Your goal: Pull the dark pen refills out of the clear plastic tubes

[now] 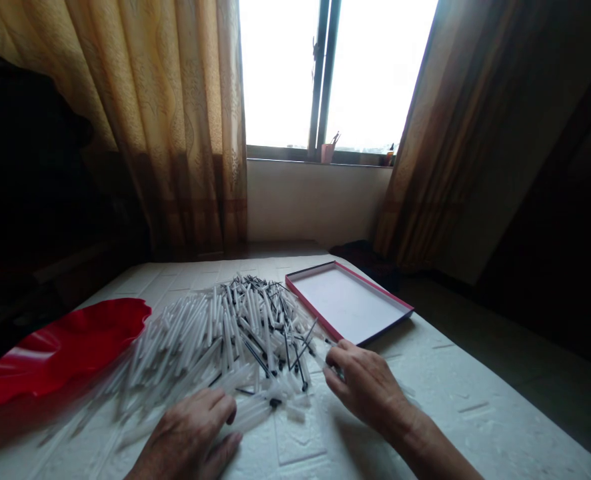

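Note:
A big heap of white pen barrels and thin dark ink refills (225,333) lies across the middle of the white table (475,413). My left hand (195,433) rests palm down on the near edge of the heap, fingers curled over a few white barrels. My right hand (365,387) reaches in from the right, its fingertips pinched on a thin piece at the heap's right edge; what it pinches is too small to name.
A red wavy-edged plastic dish (65,347) sits at the left. A shallow box lid with a pink rim and white inside (348,300) lies behind the right hand. Curtains and a bright window stand beyond the table.

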Demonstrator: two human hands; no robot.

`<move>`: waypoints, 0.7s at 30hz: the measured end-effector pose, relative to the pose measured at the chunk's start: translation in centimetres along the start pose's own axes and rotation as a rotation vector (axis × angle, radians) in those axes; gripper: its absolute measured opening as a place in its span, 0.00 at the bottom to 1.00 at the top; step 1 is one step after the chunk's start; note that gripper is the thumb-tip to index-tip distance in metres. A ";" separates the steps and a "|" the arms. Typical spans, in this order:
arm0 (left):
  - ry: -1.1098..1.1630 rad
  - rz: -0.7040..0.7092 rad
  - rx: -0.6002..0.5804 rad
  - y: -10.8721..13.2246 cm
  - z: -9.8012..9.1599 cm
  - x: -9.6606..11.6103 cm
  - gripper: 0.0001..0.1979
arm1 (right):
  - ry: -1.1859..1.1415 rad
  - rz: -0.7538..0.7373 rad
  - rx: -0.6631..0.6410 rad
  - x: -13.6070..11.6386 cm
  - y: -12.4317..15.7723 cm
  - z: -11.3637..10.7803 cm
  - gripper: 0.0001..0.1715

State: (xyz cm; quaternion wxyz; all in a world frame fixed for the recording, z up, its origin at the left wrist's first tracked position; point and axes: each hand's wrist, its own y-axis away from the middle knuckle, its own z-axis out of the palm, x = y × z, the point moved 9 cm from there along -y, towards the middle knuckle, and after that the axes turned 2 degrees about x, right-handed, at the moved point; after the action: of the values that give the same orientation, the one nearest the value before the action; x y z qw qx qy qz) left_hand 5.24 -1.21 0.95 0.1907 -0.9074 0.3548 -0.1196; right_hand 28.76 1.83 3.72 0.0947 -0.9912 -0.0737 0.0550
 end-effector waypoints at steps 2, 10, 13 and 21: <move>-0.001 0.001 0.004 0.1 0.1 0.0 0.02 | -0.132 0.002 0.042 0.0 0.2 -1.3 0.08; 0.074 0.123 0.132 -0.4 -1.8 1.2 0.08 | -1.008 -0.031 -0.038 -3.5 0.8 -1.3 0.08; 0.134 0.232 0.234 -0.4 -3.0 2.5 0.19 | -1.387 0.026 -0.148 -5.6 1.0 1.3 0.12; 0.085 0.143 0.204 -0.8 -2.8 2.4 0.10 | -1.626 0.155 -0.200 -6.8 1.3 4.3 0.29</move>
State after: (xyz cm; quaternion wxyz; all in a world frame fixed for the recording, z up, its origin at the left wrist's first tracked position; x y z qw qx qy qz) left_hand 6.43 -3.06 4.04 0.2750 -0.8498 0.4124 -0.1794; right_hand 21.70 0.29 -0.12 -0.0810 -0.6481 -0.0552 0.7552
